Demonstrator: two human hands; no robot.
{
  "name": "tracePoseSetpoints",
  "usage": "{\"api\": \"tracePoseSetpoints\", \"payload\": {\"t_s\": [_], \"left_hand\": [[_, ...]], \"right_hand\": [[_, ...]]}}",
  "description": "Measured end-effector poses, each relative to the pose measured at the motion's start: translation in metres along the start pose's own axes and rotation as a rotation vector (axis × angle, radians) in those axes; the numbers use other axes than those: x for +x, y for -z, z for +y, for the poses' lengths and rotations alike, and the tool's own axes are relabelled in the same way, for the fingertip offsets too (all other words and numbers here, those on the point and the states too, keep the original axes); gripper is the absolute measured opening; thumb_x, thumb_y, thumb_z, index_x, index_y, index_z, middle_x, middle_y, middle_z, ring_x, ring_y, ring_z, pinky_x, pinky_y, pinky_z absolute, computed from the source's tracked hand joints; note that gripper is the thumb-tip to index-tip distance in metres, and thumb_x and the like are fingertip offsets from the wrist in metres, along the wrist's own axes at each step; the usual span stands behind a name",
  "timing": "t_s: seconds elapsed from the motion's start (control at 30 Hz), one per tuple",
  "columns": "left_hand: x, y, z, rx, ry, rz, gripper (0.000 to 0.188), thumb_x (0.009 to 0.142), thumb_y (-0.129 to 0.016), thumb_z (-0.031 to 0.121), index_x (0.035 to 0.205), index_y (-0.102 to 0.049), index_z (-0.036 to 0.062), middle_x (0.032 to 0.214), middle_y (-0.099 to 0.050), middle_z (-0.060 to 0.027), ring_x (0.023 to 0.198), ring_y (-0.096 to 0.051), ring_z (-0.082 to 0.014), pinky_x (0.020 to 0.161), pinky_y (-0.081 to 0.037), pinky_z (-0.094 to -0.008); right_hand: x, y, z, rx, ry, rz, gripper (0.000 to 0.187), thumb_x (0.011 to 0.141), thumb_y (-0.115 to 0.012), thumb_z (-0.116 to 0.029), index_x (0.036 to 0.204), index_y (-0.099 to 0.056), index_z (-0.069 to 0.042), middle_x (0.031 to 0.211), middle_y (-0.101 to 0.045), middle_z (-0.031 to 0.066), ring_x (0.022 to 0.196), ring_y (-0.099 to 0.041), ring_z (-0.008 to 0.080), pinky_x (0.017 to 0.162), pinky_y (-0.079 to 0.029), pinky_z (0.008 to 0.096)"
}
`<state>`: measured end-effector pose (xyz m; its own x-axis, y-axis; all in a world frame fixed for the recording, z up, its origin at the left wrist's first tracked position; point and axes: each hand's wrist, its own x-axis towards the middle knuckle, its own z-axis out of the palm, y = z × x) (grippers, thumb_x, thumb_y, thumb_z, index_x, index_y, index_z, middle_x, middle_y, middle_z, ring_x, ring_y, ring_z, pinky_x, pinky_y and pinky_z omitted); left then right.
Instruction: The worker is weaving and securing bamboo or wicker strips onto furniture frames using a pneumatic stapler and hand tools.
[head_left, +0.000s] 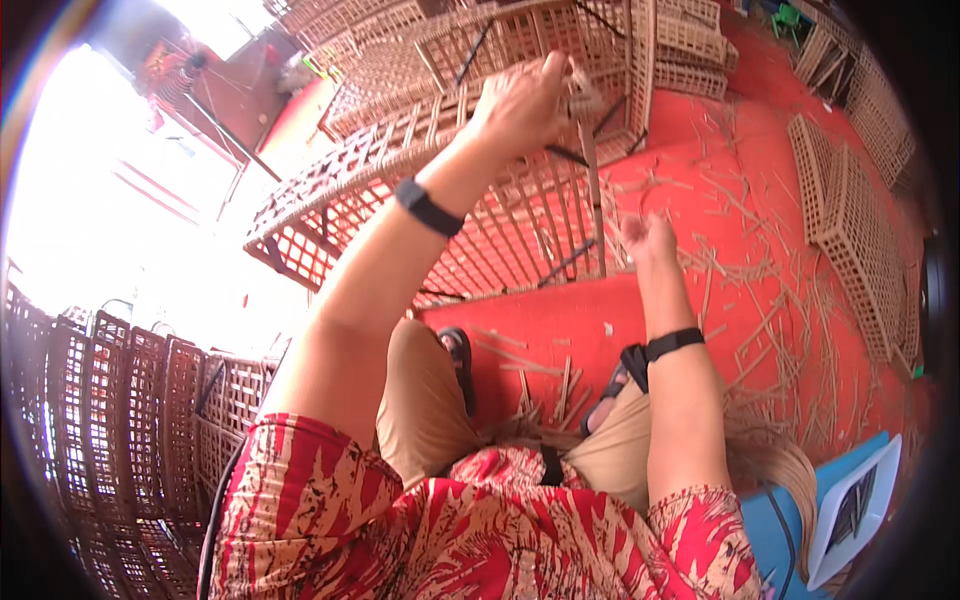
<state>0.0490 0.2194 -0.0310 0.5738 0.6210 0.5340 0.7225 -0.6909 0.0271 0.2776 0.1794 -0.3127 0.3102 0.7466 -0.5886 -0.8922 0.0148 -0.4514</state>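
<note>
A large woven cane lattice frame [480, 190] stands in front of me on the red floor. My left hand [520, 100] is raised at its upper part, fingers closed on a thin cane strip [593, 180] that hangs down from the hand. Lower and to the right, my right hand [648, 238] is closed around the lower part of the same strip, close to the frame's right edge. Both wrists carry a black band.
More lattice panels [860, 240] lie at the right and are stacked at the back [690, 45]. A row of woven crates [120, 420] stands at the left. Cut cane scraps [770, 300] litter the red floor [560, 330]. A blue seat [790, 520] sits at lower right.
</note>
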Motion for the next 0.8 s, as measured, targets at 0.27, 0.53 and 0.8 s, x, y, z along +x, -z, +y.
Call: {"api": "tracePoseSetpoints", "payload": {"t_s": [0.27, 0.53, 0.8], "left_hand": [[-0.046, 0.061, -0.012, -0.014, 0.123, -0.025, 0.068, 0.076, -0.084, 0.036, 0.129, -0.055, 0.0055, 0.105, -0.071, -0.0163, 0.098, -0.07, -0.0355, 0.084, -0.055, -0.047], [-0.059, 0.116, -0.067, -0.191, 0.136, 0.231, 0.03, 0.088, -0.075, 0.019, 0.109, -0.06, 0.0039, 0.069, -0.052, -0.0006, 0.062, -0.05, -0.0091, 0.054, -0.041, -0.028], [-0.077, 0.151, -0.133, -0.331, 0.076, 0.064, 0.06, 0.083, -0.082, 0.042, 0.125, -0.063, 0.0028, 0.107, -0.07, -0.0138, 0.101, -0.066, -0.0283, 0.09, -0.052, -0.0438]], "right_hand": [[-0.007, 0.018, 0.063, -1.178, 0.314, -0.082, 0.067, 0.073, -0.074, 0.006, 0.137, -0.054, 0.0, 0.129, -0.063, 0.0178, 0.115, -0.065, 0.0317, 0.086, -0.058, 0.0457], [-0.04, 0.003, 0.066, -1.257, 0.17, -0.576, 0.074, 0.071, -0.078, 0.005, 0.141, -0.055, 0.0, 0.115, -0.069, 0.0125, 0.097, -0.069, 0.0203, 0.081, -0.056, 0.0352], [-0.1, -0.044, 0.092, -0.921, 0.64, -0.723, 0.028, 0.086, -0.07, -0.003, 0.113, -0.064, -0.001, 0.093, -0.068, 0.0036, 0.087, -0.066, 0.0143, 0.078, -0.054, 0.0305]]}}
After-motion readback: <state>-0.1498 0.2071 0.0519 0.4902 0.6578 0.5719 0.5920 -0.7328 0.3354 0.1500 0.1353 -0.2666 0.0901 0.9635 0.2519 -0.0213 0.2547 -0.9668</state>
